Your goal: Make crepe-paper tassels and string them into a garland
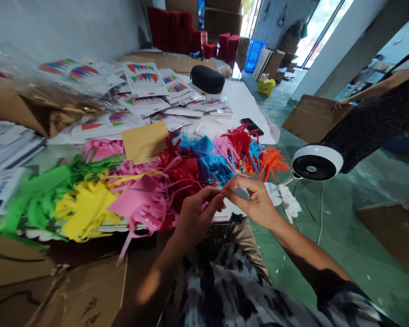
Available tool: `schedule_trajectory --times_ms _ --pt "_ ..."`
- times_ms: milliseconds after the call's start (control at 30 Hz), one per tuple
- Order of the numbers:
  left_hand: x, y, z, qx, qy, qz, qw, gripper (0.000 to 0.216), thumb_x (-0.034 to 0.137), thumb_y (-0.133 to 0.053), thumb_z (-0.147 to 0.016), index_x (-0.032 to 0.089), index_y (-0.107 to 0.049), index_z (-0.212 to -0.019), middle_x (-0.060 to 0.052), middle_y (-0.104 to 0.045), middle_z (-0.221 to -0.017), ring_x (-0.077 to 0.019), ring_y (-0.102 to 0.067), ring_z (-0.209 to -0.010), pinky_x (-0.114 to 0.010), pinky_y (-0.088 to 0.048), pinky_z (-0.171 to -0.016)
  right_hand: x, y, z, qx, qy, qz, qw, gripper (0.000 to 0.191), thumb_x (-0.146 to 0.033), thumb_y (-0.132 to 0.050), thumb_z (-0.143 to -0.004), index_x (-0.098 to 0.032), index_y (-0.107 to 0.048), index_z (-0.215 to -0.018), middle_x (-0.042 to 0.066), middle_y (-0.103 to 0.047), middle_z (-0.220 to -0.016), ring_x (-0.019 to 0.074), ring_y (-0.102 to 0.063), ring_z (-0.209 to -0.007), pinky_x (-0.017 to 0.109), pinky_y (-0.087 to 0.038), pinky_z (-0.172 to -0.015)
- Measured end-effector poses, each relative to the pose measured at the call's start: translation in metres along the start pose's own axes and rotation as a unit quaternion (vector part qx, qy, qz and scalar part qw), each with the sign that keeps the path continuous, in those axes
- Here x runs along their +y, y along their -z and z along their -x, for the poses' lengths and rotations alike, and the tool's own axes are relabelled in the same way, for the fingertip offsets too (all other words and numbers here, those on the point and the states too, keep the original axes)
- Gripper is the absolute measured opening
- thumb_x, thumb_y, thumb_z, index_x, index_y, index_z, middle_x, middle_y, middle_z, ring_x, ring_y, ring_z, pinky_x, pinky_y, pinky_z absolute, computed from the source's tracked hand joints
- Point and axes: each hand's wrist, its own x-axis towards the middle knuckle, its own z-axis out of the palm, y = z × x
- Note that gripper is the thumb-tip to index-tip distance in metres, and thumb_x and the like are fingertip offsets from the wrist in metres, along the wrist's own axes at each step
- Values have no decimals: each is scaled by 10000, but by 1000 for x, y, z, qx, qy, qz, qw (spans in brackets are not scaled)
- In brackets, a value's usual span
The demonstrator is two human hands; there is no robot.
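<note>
Green floor lies open to the right, past the fan. Coloured paper fringes crowd the table to its near edge. Over that edge, left hand and right hand meet fingertip to fingertip, both pinching a small piece that is mostly hidden.

Both hands up in front of the torso, fingertips meeting. left hand: fingers curled, thumb and forefinger pinched, forearm rising from lower left. right hand: knuckles up, fingers pinched toward the left one, bare forearm reaching in from lower right.
</note>
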Motion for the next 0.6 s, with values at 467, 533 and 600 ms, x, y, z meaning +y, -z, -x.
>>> schedule_trajectory --times_ms 467,533,600 --pt "-34 -16 11 -66 40 -15 997 364 505 -495 -1039 198 -657 -930 32 -566 -659 -133 -508 -590 -254 -393 -595 28 5 17 -45 -106 -120 986 330 -533 -665 -975 -233 -763 -876 24 -713 -817 150 -652 -689 276 -545 -624" --pt "-39 -15 8 -35 -1 -95 995 312 463 -526 -1032 192 -681 -1018 -20 -677 -836 -173 -617 -753 -283 -467 -709 35 12 4 -1 -130 -141 981 335 -547 -660 -971 -231 -757 -922 21 -719 -789 143 -664 -624 273 -556 -580" --pt "-42 -12 7 35 -60 -170 983 292 397 -579 -1012 198 -666 -1207 -95 -712 -1156 -246 -657 -1069 -363 -502 -934 39 23 -18 68 -123 -132 981 303 -535 -681 -956 -238 -738 -955 27 -735 -838 161 -703 -665 315 -609 -645"
